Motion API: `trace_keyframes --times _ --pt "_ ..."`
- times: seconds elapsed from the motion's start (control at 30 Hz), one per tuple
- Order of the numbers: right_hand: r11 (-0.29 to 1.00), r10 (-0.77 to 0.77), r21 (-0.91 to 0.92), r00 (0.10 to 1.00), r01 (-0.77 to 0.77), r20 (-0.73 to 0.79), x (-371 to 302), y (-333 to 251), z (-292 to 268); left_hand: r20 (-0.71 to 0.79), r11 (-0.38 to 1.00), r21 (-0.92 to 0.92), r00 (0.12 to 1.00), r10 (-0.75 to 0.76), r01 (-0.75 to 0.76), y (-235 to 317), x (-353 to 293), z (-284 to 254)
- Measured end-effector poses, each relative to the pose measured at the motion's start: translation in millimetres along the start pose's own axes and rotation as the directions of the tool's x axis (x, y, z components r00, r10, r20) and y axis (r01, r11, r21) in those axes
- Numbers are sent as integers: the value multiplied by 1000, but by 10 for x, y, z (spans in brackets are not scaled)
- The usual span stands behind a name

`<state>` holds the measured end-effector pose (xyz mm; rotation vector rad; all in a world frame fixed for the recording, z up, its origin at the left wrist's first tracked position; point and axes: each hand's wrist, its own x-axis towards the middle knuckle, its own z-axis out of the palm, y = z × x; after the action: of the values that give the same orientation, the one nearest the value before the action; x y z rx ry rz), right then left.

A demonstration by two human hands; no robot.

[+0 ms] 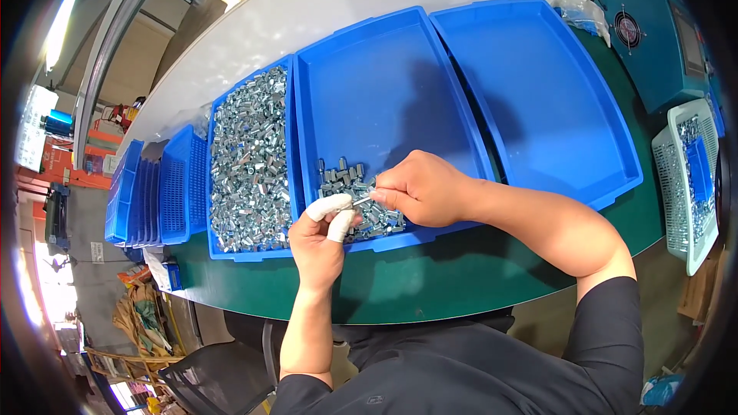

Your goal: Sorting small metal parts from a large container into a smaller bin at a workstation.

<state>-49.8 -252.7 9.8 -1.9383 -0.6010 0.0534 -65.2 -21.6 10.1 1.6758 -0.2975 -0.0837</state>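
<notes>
My left hand (pixel 317 242) has white coverings on its thumb and forefinger. Its fingertips are pinched together over something too small to make out. From there a thin silver metal rod (pixel 361 201) reaches to my right hand (pixel 423 188), which grips its other end between thumb and curled forefinger. Both hands hover above the near left corner of the middle blue tray (pixel 361 69). Beneath them lies a loose heap of small metal hex fittings (pixel 384 219), partly hidden by my fingers. The left blue tray is filled with many similar metal fittings (pixel 250 161).
Another blue tray (pixel 530 84) lies at the right on the green tabletop (pixel 430 284). Blue baskets (pixel 181 184) stand at the left edge. A pale basket of metal parts (pixel 680 215) sits at the far right, below a teal machine (pixel 646 38). A plastic bag (pixel 582 15) lies behind.
</notes>
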Motion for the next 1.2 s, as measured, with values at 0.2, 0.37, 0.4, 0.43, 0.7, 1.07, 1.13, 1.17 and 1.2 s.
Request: trace_keyframes --times 0.2,0.37,0.4,0.43,0.7,1.07,1.13,1.17,1.2 --pt "993 -57 -108 997 51 -55 -22 -8 20 -35 998 -69 999 -11 8 50 6 62" --pt "966 -138 -234 986 112 -95 -38 -36 -7 39 960 -260 994 -102 108 60 74 83" --pt "955 -182 -257 976 147 -119 -44 -34 -9 49 946 -297 992 -120 129 61 89 92" --pt "943 -228 -280 963 182 -141 -44 -29 -7 43 948 -294 992 -118 125 59 97 92" --pt "935 -267 -286 948 211 -171 -41 -26 -21 -92 990 -129 995 38 -50 101 55 239" --pt "966 -184 -205 976 157 -117 -48 -38 -10 70 881 -433 982 -178 190 51 76 362" --pt "998 -50 22 997 52 -65 -17 -76 -71 -37 985 -121 993 116 -119 89 80 430" --pt "966 77 245 997 -78 13 -4 -96 -88 -43 985 -122 992 119 -123 78 78 418" --pt "967 72 242 997 -74 18 -7 -98 -84 -18 983 -72 986 167 -168 54 76 403"
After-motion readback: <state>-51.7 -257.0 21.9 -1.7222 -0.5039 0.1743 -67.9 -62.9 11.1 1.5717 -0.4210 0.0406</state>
